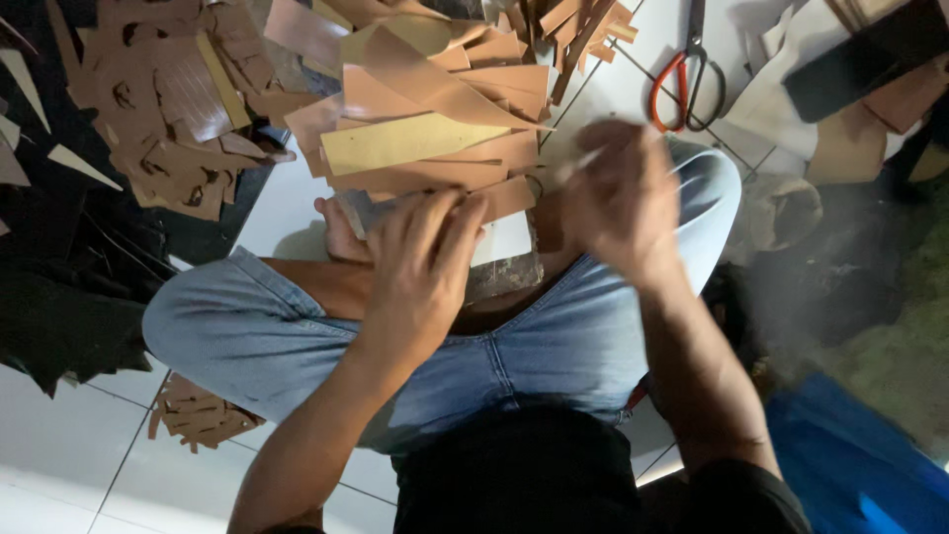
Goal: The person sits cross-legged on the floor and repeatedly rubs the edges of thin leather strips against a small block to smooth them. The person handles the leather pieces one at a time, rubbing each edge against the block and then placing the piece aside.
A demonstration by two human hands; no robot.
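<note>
A pale flat piece [502, 237] lies on a dark slab [506, 275] resting across the person's crossed legs, directly under the fingertips of the left hand [420, 272]. That hand is spread open, palm down, pressing on the near edge of the stack of tan leather strips [425, 138] that fans out just beyond it. The right hand [623, 198] is raised beside it, apart from the left, and smeared by motion; a thin light sliver shows near its fingers, but whether the hand is closed on a tool or a strip I cannot tell.

The stack looks loose and overlapping, so a push from the left hand may slide the upper strips off toward the far side, or shift the pale piece on the slab. If the right hand carries a blade, its fast movement close to the left fingers is the plainest risk, since the hands are near each other.

Beyond the right hand, red-handled scissors [682, 84] lie on the white tiled floor [59, 445]. Left of the left hand, dark brown offcuts [173, 109] pile on black material, and a small scrap heap [198, 413] sits by the knee.
</note>
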